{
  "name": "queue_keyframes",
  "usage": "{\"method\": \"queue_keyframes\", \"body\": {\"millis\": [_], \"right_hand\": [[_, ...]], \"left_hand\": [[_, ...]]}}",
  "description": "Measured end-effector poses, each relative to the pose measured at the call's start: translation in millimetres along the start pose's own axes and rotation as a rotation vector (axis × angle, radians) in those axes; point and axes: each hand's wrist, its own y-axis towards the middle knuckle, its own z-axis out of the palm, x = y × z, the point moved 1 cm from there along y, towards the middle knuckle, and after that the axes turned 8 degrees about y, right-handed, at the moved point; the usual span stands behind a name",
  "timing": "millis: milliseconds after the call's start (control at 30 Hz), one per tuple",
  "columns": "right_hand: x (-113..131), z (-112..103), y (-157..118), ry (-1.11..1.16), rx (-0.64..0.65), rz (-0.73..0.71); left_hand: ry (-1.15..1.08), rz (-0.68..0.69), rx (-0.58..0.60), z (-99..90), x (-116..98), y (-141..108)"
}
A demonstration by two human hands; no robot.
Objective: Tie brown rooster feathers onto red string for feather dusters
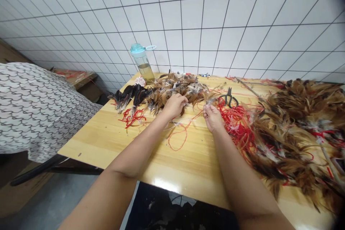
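Note:
My left hand (pixel 175 105) reaches into a pile of loose brown feathers (pixel 159 93), its fingers bent down among them; what they touch is hidden. Over the table, my right hand (pixel 212 116) is closed in a pinch on the quill ends of a small tuft of brown feathers (pixel 209 97). A thin red string (pixel 185 129) loops on the wood between my two wrists. Beside my right hand lies a tangle of red string (pixel 238 125), with dark-handled scissors (pixel 229 97) just behind it.
A bottle with a turquoise lid (pixel 142 63) stands at the back left near the tiled wall (pixel 188 14). Black feather bunches (pixel 132 95) lie in front of it. Large heaps of brown feathers (pixel 291 129) cover the table's right side. Patterned cloth (pixel 40 104) is at the left.

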Motion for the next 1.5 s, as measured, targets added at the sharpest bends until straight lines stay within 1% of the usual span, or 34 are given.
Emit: {"method": "queue_keyframes", "body": {"millis": [100,167,267,333,433,567,667,800,967,1167,1300,1500], "right_hand": [[0,0,-1,-0.038,0.017,-0.016],[1,0,-2,-0.035,0.021,-0.017],[0,-1,-1,0.000,0.012,-0.006],[-1,-1,0,0.022,0.004,-0.001],[-2,-1,1,0.020,0.005,-0.010],[-2,0,0,-0.045,0.022,-0.023],[-4,0,0,-0.104,0.035,-0.046],[-8,-2,1,-0.233,0.052,-0.105],[-13,-7,3,-0.407,0.068,-0.156],[-13,-6,2,-0.539,0.062,-0.192],[-14,-5,2,-0.583,0.054,-0.171],[-15,-4,2,-0.563,0.055,-0.163]], "left_hand": [[0.128,0.062,0.057,11.1,-3,1],[0.187,0.093,0.064,18.1,-8,4],[0.235,0.082,0.062,25.2,-15,7],[0.229,0.082,0.060,27.0,-15,6],[0.157,0.082,0.035,24.0,-13,2],[-0.029,0.067,-0.015,11.2,-16,-4],[-0.209,0.055,0.002,3.5,-22,-6],[-0.369,0.076,0.041,4.0,-26,-5],[-0.356,0.132,0.024,9.9,-22,-4],[-0.280,0.217,-0.008,9.2,-24,-3],[-0.209,0.267,-0.011,8.7,-26,-4],[-0.206,0.290,-0.068,6.8,-25,-4]]}}
